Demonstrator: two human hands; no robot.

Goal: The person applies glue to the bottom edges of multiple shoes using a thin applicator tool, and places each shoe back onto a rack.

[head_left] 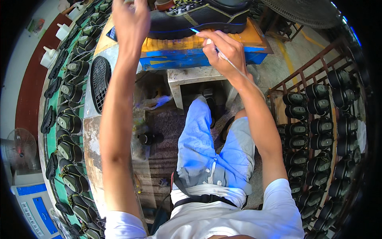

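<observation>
A black work shoe with yellow stitching lies on a blue and yellow stand at the top of the view. My left hand presses on the shoe's rear part and holds it steady. My right hand grips a thin brush-like tool, whose bluish tip touches the seam between the upper and the sole.
A conveyor at my left carries a row of shoe uppers and black soles. One black sole lies on the worn bench edge. A rusty rack at my right holds several black shoes. A fan stands at far left.
</observation>
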